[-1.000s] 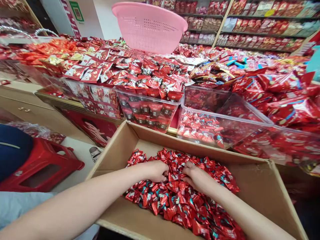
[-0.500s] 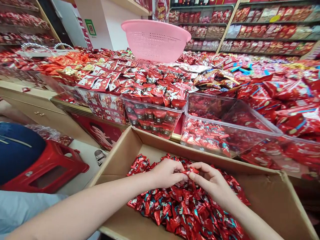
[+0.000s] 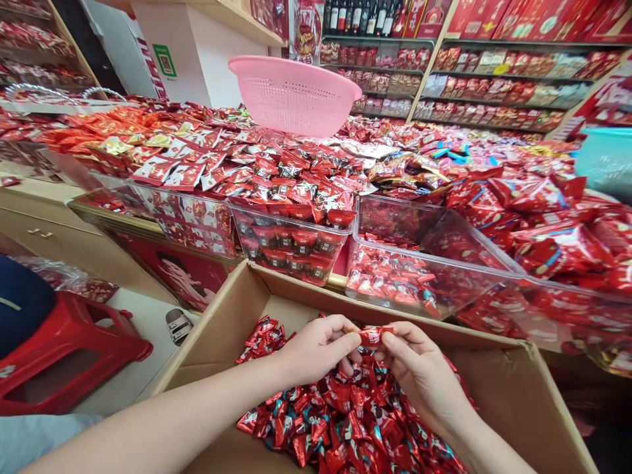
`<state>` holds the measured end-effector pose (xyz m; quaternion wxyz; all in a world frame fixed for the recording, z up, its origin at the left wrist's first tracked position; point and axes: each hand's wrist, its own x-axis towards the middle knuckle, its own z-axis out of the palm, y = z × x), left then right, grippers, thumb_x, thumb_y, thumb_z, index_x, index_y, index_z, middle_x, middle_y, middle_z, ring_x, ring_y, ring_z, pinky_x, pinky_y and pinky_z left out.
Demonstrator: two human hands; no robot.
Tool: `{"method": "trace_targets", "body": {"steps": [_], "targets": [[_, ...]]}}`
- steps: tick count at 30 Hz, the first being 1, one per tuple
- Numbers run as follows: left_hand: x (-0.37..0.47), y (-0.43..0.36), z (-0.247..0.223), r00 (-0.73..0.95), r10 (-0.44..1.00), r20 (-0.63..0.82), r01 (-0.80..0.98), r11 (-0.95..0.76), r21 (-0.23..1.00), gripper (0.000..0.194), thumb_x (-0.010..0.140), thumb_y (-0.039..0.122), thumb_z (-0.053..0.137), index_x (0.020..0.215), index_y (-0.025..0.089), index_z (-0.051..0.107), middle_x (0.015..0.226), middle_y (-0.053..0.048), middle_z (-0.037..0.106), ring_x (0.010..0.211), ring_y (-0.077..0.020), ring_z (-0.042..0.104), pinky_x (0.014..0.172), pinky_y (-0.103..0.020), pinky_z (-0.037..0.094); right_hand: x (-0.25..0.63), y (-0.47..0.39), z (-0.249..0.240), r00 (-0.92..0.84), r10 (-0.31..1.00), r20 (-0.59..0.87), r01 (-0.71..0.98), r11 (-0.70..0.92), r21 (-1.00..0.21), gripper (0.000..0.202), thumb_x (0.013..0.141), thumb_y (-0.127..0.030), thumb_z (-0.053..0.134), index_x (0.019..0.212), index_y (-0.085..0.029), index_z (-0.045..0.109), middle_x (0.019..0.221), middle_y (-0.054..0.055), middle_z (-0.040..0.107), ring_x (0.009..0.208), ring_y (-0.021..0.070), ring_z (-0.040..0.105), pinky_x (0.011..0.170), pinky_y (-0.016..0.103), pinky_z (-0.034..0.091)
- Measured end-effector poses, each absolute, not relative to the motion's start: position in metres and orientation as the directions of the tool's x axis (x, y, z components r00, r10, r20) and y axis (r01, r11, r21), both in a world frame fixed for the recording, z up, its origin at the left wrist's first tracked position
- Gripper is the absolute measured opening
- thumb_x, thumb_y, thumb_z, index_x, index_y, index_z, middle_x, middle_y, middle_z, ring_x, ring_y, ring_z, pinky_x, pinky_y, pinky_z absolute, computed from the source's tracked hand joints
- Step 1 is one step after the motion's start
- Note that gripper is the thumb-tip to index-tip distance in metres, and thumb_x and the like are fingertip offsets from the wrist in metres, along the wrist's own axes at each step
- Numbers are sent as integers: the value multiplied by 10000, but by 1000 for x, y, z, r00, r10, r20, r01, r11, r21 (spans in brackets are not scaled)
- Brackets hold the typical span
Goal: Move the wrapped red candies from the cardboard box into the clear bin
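Observation:
Between my two hands a small red wrapped candy [image 3: 371,337] is stretched out sideways. My left hand [image 3: 330,349] pinches its left end with thumb and forefinger. At the other end, my right hand [image 3: 413,355] grips the wrapper the same way. Below them lies a heap of red wrapped candies [image 3: 340,421] with some teal patches, inside an open cardboard box [image 3: 513,388]. Both hands are just above this heap. My forearms cover parts of the box and the pile.
Beyond the box stand clear plastic bins; one [image 3: 395,276] is partly filled with red candies, another [image 3: 296,243] is heaped. A pink colander [image 3: 296,95] rests on the piled sweets. A red stool [image 3: 74,349] is at left, beside a shoe [image 3: 178,326] on the floor.
The view has shifted slightly upward and to the right. The candy has come up between my fingers and now shows more fully, held at both ends.

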<state>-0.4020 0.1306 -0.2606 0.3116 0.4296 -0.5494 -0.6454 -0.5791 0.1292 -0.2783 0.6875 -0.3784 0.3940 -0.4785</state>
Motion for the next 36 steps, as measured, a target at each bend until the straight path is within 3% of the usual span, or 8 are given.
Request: {"method": "trace_targets", "body": {"steps": [4,8,15,21,26,29,32,36], "targets": [[-406,132,-256,-457,-852,-256,129,-349,928,364,782,470,508,948,146,520,793,-51,629,643,-127,613,537,-207,397,-585,131,-272,256,-965,63,102,-38,-994,88,690,-239,671,777,-227,669,989,53,631,960,190,566,828,307,471],[-407,132,-255,-340,-917,-210,171,-280,945,306,676,286,676,900,131,536,800,-25,616,732,-117,587,702,-249,435,-583,135,-270,325,-941,97,30,-92,-995,103,748,-273,606,833,-243,656,1116,61,564,1062,203,510,841,294,467],[-404,132,-261,-343,-930,-132,150,-193,970,487,664,135,655,1096,160,432,912,-32,589,827,-125,555,775,-289,426,-574,137,-282,273,-956,-106,45,123,-991,250,691,-334,667,874,-185,584,823,31,613,750,135,567,681,251,479],[-404,132,-258,-313,-936,-160,166,-219,961,315,673,170,649,948,138,498,925,-41,580,871,-137,547,808,-302,416,-572,137,-277,314,-944,-99,-3,103,-995,226,699,-347,660,827,-185,568,755,10,595,690,122,544,637,240,458],[-404,134,-255,-354,-923,-151,204,-233,951,224,656,188,667,811,131,516,791,-3,569,743,-106,537,715,-266,425,-566,142,-276,356,-927,-119,52,146,-988,223,750,-390,594,834,-191,540,702,4,573,622,122,541,611,258,468],[-401,135,-251,-371,-919,-131,226,-226,948,223,646,195,684,779,133,516,752,18,552,706,-85,516,674,-232,409,-567,140,-269,342,-939,-37,-71,14,-997,184,791,-366,542,898,-218,565,737,14,580,643,132,537,600,259,460],[-397,134,-245,-380,-919,-105,286,-224,932,251,658,258,690,792,138,515,741,26,542,686,-74,511,659,-218,396,-575,132,-239,421,-876,237,-316,-386,-867,181,826,-254,485,972,-249,591,848,45,583,757,164,548,660,281,459],[-395,132,-243,-404,-906,-125,287,-255,923,299,695,364,645,840,140,511,746,-7,579,662,-107,543,667,-272,408,-595,107,-168,467,-690,553,-531,-719,-448,251,830,-169,431,1002,-264,588,896,51,565,818,157,543,671,270,449]]}}
